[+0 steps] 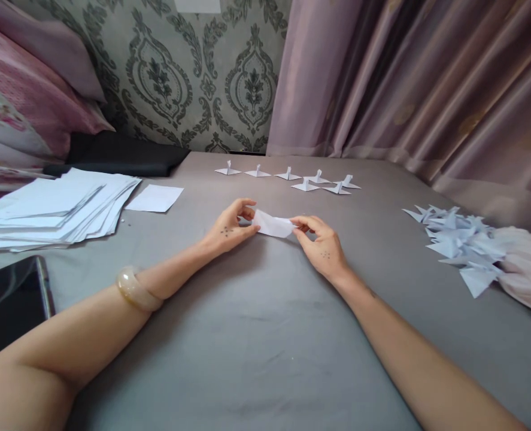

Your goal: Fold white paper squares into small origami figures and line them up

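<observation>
1. A smooth grey fabric-like surface (265, 341) is spread across the foreground, backed by a grey-green wall with dark damask patterning (211, 90), on which part of a plain white rectangle (197, 5) is seen at the top edge.
2. The scene is framed at right by a shiny mauve curtain (382, 90) and at left by draped pink floral fabric (18, 114), below which a flat black item (126, 155) is laid.
3. A small folded strip of white paper (273, 225) is held just above the middle of the surface, stretched between two bare hands.
4. Its left end is pinched between thumb and fingers by the left hand (229, 230); its right end is gripped at the fingertips by the right hand (322, 244).
5. Seven white folded-paper birds (288, 174) are lined up beyond the hands, five behind and two in front.
6. More folded white paper pieces (463, 233) are heaped at right, against crumpled pale pink material (523, 263); whether that is a bag or loose cloth cannot be told.
7. At left, a loose stack of white sheets (58, 209) is flanked by a single white sheet (155, 198); nearer, a glossy black-screened device (11, 305) is partly covered by the left arm, where a cream-coloured bangle (134, 290) is worn.
8. Small dark dots are marked on the backs of both hands.
</observation>
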The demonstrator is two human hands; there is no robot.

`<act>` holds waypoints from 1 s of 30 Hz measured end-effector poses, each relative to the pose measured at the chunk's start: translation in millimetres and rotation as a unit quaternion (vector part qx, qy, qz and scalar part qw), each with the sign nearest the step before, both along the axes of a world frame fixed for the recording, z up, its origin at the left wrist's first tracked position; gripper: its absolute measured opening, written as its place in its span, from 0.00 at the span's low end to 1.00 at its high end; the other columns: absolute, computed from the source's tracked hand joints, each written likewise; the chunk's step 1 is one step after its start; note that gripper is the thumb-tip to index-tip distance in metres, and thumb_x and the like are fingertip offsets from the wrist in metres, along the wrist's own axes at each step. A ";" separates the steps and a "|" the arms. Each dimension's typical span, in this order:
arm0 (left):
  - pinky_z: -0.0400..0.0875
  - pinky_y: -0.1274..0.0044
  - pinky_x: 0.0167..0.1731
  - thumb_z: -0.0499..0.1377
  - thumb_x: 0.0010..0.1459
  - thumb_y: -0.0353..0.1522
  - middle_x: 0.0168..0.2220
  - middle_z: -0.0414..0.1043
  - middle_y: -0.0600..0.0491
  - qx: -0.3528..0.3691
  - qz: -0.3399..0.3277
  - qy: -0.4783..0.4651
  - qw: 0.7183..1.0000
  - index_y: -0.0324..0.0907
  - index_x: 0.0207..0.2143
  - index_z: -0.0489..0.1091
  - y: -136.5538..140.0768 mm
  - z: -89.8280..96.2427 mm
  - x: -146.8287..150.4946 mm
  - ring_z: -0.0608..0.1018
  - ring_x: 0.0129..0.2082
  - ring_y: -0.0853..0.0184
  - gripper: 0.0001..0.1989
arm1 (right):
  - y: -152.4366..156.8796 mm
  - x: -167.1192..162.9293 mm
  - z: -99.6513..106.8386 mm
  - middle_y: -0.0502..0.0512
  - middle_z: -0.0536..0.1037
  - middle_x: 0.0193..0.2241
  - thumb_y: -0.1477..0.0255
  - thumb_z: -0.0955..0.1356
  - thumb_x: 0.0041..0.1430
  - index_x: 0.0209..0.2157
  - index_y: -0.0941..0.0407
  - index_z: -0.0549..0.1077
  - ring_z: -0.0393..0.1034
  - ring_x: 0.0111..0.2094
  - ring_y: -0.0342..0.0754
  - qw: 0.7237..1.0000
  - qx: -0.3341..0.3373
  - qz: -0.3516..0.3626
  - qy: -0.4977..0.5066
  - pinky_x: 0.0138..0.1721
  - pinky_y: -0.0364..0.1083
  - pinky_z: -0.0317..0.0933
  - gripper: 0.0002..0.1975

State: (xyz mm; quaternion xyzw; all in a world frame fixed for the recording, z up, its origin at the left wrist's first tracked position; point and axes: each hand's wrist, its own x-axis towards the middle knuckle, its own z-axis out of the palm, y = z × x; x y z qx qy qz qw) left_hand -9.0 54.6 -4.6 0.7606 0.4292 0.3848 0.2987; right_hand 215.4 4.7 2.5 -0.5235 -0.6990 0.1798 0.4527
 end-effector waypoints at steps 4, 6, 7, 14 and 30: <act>0.64 0.72 0.40 0.58 0.55 0.34 0.34 0.70 0.53 0.094 0.004 0.052 0.994 0.40 0.39 0.67 -9.6 10.1 2.9 0.72 0.36 0.68 0.10 | -3.1 0.2 1.1 0.51 0.77 0.36 0.75 0.64 0.59 0.37 0.52 0.76 0.71 0.39 0.45 0.998 0.046 0.016 -0.038 0.45 0.47 0.60 0.10; 0.62 0.70 0.42 0.56 0.57 0.32 0.33 0.71 0.53 0.146 -0.013 0.110 0.983 0.41 0.33 0.68 -16.1 15.5 4.9 0.72 0.36 0.67 0.04 | -3.4 1.2 -0.5 0.51 0.77 0.36 0.75 0.64 0.60 0.36 0.51 0.76 0.71 0.40 0.45 0.996 0.060 0.015 -0.062 0.45 0.47 0.59 0.10; 0.61 0.70 0.43 0.55 0.57 0.31 0.33 0.72 0.53 0.180 -0.023 0.141 0.973 0.41 0.32 0.69 -19.3 17.5 5.8 0.72 0.36 0.67 0.04 | -3.4 1.9 -1.6 0.51 0.77 0.36 0.75 0.64 0.60 0.36 0.51 0.77 0.71 0.40 0.46 0.995 0.067 0.014 -0.073 0.44 0.48 0.59 0.09; 0.62 0.69 0.44 0.49 0.59 0.25 0.37 0.76 0.48 0.359 -0.112 0.264 0.888 0.40 0.35 0.67 -37.9 20.1 11.0 0.75 0.38 0.65 0.08 | -8.9 4.4 -5.9 0.52 0.76 0.38 0.77 0.65 0.59 0.35 0.53 0.76 0.70 0.41 0.47 0.982 0.079 0.022 -0.169 0.43 0.48 0.56 0.08; 0.66 0.76 0.29 0.46 0.66 0.33 0.31 0.73 0.48 0.249 -0.072 0.385 0.886 0.38 0.29 0.71 -54.4 19.2 21.4 0.74 0.34 0.64 0.17 | -21.2 4.4 -4.4 0.55 0.73 0.41 0.73 0.63 0.63 0.42 0.54 0.76 0.67 0.43 0.49 0.965 -0.005 0.040 -0.258 0.45 0.49 0.60 0.11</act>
